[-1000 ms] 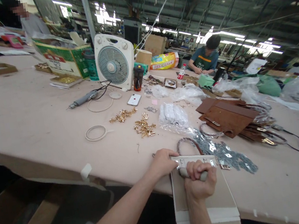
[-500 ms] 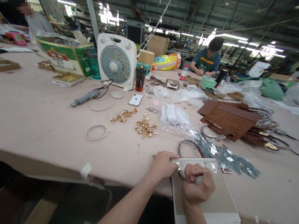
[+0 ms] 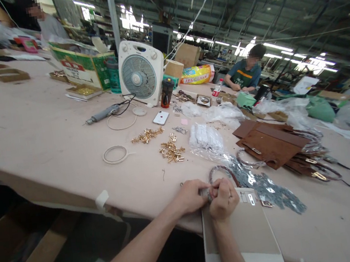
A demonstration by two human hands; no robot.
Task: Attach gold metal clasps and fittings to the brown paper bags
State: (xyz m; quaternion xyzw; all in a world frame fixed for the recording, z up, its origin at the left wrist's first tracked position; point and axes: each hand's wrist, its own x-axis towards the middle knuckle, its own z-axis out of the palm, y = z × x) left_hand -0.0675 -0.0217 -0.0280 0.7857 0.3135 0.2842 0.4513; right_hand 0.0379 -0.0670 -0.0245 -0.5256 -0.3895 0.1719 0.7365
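Note:
A beige bag panel (image 3: pixel 256 232) with pale bands at its two ends lies before me, reaching over the table's near edge. At its far left corner my left hand (image 3: pixel 192 195) is closed in a pinch. My right hand (image 3: pixel 224 200) is curled closed right beside it, with the fingertips of both hands meeting. What they hold is small and hidden by the fingers. A slotted metal plate (image 3: pixel 251 199) sits on the panel's far band, right of my hands. Just beyond is a wrapped brown handle (image 3: pixel 234 177), and a small metal fitting (image 3: pixel 266 204) lies by the panel's right edge.
Grey metal plates (image 3: pixel 280 196) spread to the right, near brown bags (image 3: pixel 271 143). Gold fittings (image 3: pixel 171 151), a tape roll (image 3: pixel 115 154), a phone (image 3: pixel 160 118), an electric screwdriver (image 3: pixel 102 114) and a fan (image 3: pixel 141 75) stand or lie farther off. A co-worker (image 3: pixel 245 73) sits across the table.
My right hand has moved up and left from the panel to meet my left hand. The pale-handled tool seen in its fist no longer shows. The view has shifted slightly.

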